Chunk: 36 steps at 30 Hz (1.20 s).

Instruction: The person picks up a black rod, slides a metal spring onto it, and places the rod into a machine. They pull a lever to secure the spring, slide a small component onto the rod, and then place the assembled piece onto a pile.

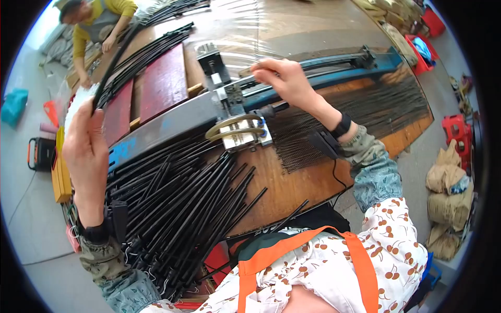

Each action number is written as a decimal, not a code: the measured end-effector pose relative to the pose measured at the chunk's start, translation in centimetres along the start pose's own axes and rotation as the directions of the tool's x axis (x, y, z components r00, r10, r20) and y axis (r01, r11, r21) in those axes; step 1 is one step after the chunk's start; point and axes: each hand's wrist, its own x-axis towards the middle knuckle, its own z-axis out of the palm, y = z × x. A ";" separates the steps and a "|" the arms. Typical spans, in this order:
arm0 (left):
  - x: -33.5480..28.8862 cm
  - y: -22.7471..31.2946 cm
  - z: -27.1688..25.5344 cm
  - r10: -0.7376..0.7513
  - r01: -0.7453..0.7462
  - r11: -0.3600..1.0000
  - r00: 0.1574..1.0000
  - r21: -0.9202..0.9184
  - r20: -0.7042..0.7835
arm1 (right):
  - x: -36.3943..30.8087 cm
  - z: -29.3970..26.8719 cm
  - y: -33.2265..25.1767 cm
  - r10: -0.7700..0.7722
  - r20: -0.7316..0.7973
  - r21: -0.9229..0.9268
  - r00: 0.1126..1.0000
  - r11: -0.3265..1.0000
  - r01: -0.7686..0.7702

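My left hand point(86, 151) is closed around a long black rod point(116, 58), which rises from my fingers toward the far left of the table. My right hand point(292, 86) is raised above a metal rail, thumb and fingers pinched together. What they pinch is too small to tell; a faint thin line runs up from the fingertips. Between my hands stands a bench device point(242, 133) with metal blocks, a slide and a looped hose. Close to my left forearm, a big pile of thin black rods point(177, 203) fans out, ends toward me.
Thin dark strips point(349, 115) cover the table's right part. Dark red boards point(164, 83) and another bundle of black rods point(151, 52) lie at the far left, near a person in yellow sleeves point(122, 10). Red crates point(420, 52) and brown bundles point(449, 198) stand at the right.
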 end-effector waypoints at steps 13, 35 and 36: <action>-7.5 -4.3 -0.8 -0.193 0.196 0.981 0.975 -0.016 0.106 | 7.0 8.3 -2.2 -0.339 0.427 -0.351 0.838 0.792 0.499; -1.6 0.9 18.0 0.158 -0.117 0.968 0.971 -0.224 0.177 | -4.9 -18.4 13.4 -0.211 0.090 -0.898 0.973 0.405 0.171; -1.6 0.8 18.3 0.152 -0.104 0.969 0.967 -0.224 0.206 | -4.8 -17.9 13.3 -0.252 0.075 -0.899 0.965 0.403 0.175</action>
